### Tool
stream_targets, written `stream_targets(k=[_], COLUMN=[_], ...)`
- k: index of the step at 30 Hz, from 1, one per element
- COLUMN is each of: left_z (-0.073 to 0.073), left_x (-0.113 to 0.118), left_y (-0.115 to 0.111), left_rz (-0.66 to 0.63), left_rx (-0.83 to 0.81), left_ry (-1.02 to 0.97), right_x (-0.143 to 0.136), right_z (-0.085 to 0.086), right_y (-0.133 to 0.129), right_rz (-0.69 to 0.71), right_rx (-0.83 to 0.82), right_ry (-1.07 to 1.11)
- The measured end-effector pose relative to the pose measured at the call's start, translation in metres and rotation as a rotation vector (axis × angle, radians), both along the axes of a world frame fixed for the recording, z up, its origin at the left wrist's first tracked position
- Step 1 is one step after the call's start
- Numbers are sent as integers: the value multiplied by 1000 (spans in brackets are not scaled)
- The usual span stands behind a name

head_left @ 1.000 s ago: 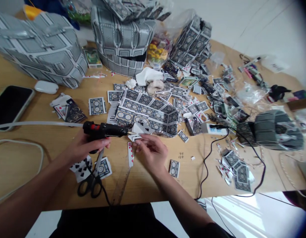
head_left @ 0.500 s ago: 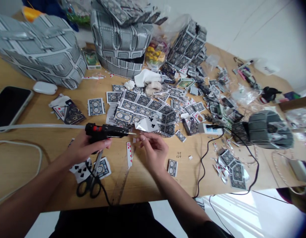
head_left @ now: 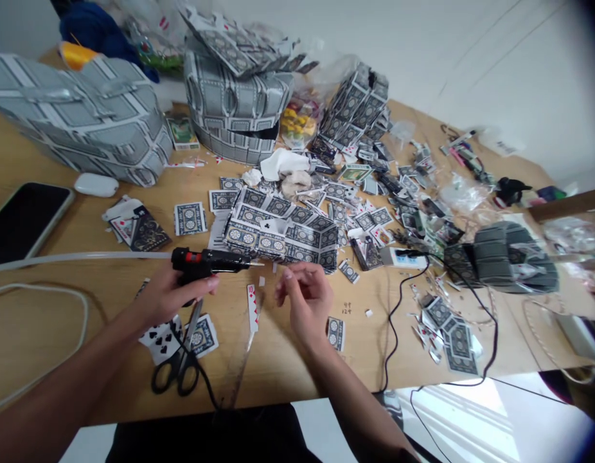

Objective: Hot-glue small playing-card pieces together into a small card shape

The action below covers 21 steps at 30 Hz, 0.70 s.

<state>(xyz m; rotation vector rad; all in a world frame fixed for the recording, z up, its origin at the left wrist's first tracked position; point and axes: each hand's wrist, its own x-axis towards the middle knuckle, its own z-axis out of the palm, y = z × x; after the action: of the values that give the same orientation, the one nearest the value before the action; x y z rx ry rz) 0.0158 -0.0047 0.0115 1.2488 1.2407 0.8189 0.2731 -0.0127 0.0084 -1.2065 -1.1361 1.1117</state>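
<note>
My left hand (head_left: 165,289) is wrapped around a black hot glue gun (head_left: 211,260), whose nozzle points right. A long white glue stick (head_left: 99,256) sticks out of its back. My right hand (head_left: 310,296) is closed, thumb near the curled index finger, just right of the nozzle; whatever it pinches is too small to make out. Right behind it lies an open box shape of joined playing cards (head_left: 278,241) with patterned backs. A clubs card (head_left: 274,225) rests against its inner side. Between my hands lie a ten of diamonds strip (head_left: 252,308) and a clear ruler (head_left: 240,370).
Black-handled scissors (head_left: 176,374) lie on cards below the glue gun. A phone (head_left: 27,218) and white earbuds case (head_left: 96,184) are at left. Woven card baskets (head_left: 234,96) stand behind. A power strip (head_left: 403,257) with black cables and scattered cards fill the right.
My right hand has come away from the nozzle tip, slightly right and down. The clubs card, earlier raised at the box's front edge, now sits farther back in it. The view has shifted slightly.
</note>
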Motion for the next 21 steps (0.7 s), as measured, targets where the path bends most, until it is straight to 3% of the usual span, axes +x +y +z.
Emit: stream_targets(k=[4, 8, 12, 15, 21], left_z=[0, -6, -8, -8, -15], left_x=[1, -1, 0, 1, 1], left_y=[4, 4, 4, 5, 7], left_rz=[20, 5, 4, 14, 1], left_rx=[6, 33, 52, 64, 79], left_ry=[-58, -107, -167, -193, -182], right_x=[20, 43, 47, 39, 28], right_z=[36, 55, 52, 45, 33], right_y=[12, 53, 100, 119, 132], right_rz=[0, 87, 274, 344, 429], right_rx=[30, 70, -26, -8, 23], right_ry=[-140, -579, -1089, -1171, -1258])
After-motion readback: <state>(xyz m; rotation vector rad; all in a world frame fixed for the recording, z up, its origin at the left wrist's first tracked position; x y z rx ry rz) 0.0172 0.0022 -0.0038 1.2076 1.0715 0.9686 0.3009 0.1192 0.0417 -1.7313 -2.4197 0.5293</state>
